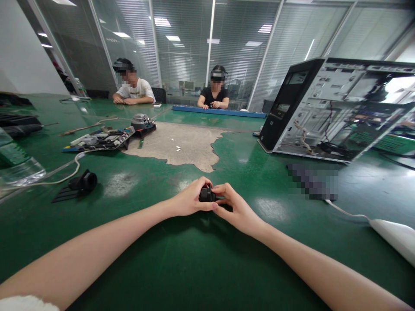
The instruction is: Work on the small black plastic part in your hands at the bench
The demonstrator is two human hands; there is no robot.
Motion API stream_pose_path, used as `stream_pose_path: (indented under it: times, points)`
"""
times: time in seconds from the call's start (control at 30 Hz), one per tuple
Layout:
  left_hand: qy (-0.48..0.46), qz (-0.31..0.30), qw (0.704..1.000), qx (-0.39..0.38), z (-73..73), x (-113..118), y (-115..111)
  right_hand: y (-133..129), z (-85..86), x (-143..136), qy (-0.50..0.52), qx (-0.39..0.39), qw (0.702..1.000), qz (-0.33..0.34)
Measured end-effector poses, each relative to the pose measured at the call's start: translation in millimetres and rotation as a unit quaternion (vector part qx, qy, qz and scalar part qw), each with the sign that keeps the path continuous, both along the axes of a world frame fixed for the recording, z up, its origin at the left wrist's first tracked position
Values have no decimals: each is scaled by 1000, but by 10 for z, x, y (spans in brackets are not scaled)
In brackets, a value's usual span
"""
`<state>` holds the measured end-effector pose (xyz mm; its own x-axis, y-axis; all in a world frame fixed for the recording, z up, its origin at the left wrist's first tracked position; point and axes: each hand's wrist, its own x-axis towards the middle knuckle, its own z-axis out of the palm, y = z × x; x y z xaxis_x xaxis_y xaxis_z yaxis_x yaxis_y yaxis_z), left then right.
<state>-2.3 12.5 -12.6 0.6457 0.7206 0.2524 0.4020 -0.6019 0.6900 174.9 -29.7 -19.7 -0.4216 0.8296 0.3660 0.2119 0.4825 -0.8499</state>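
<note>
A small black boxy part [205,195] is held between my two hands, just above the green table; its exact kind is not clear. My left hand [191,199] wraps its left side, with the thumb below and the fingers over the top. From the right, my right hand [231,205] pinches the part's edge with thumb and fingertips. The fingertips of both hands almost meet. Further left on the table lies a black bracket-like piece with a round end [82,183], apart from my hands.
An opened computer case [301,112] stands at the right, near a phone-like dark object [313,181] on a white cable. A circuit board [103,139] and a plastic bottle [19,162] are at the left. Two people sit across the table [155,263], behind a blue bar [220,111].
</note>
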Motion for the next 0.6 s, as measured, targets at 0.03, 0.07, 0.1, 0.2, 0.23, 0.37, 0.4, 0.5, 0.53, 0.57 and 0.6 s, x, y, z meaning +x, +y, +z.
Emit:
stream_pose_path:
  times: [0.03, 0.07, 0.1, 0.2, 0.23, 0.37, 0.4, 0.5, 0.53, 0.57, 0.6]
  points:
    - [0, -1, 1000, 0, -1, 1, 2, 1, 3, 1, 1, -2, 1000, 1]
    - [0, -1, 1000, 1, -2, 2, 3, 1, 6, 1, 1, -5, 1000, 3]
    - [0, -2, 1000, 1, -5, 3, 4, 1, 9, 2, 0, -9, 1000, 4]
    - [-5, -2, 1000, 0, -15, 6, 4, -2, 20, 5, -5, -21, 1000, 1]
    - [-7, -2, 1000, -1, -18, 7, 5, -3, 23, 5, -6, -24, 1000, -1]
    - [-10, -4, 1000, -7, -25, 9, 8, 1, 13, 6, -16, -23, 1000, -5]
    - [-9, -4, 1000, -7, -25, 9, 9, 2, 7, 6, -18, -17, 1000, -5]
    - [-7, 0, 1000, -5, -24, 8, 10, 4, -13, 6, -17, 20, 1000, -6]
    - [-7, 1, 1000, -5, -25, 9, 11, 2, -17, 8, -16, 33, 999, -6]
    - [-7, 1, 1000, -5, -26, 9, 11, 0, -19, 10, -15, 41, 999, -5]
    - [-8, -1, 1000, -6, -27, 10, 12, -2, -19, 13, -15, 45, 999, -5]
